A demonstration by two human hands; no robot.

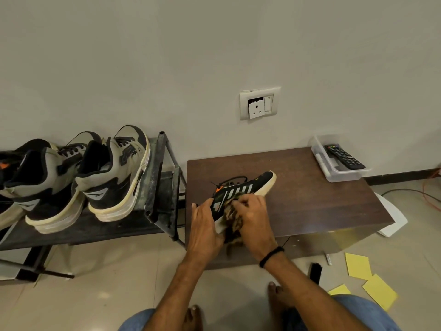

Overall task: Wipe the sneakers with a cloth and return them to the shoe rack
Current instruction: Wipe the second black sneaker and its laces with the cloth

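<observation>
Beyond blue-denim knees (358,314), the left hand (205,225) grips the black white-soled sneaker (248,187) by its heel — toe pointing away, rightward. The right hand (253,213) clutches a mottled brown cloth (232,225) against the sneaker's side.

Heel of sneaker (241,189) is hidden by left hand (205,225), right hand (253,216) and blurred cloth (232,219); leftmost rack shoe (6,177) is cut off.

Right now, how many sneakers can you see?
4: a black striped sneaker at the brown wooden table; two grey high-top sneakers on the metal rack; a black sneaker cropped far left. Others may be hidden.
</observation>
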